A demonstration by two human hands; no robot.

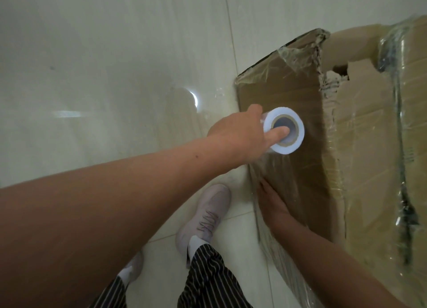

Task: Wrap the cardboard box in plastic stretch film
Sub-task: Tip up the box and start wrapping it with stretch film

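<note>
A large brown cardboard box [288, 113] stands on the floor at the right, its top torn, with clear film over parts of it. My left hand [240, 132] grips a white roll of stretch film [284, 130] by its end, thumb pushed into the cardboard core, held beside the box's near side. A sheet of clear film [275, 169] runs from the roll down along that side. My right hand [272, 203] lies lower, fingers straight, pressing the film flat against the box's side near its bottom corner.
Glossy pale tiled floor [104, 88] spreads to the left and behind. My two feet in pale sneakers [208, 215] and striped trousers [208, 277] stand just left of the box. A twisted rope of bunched film [402, 169] runs along the box top.
</note>
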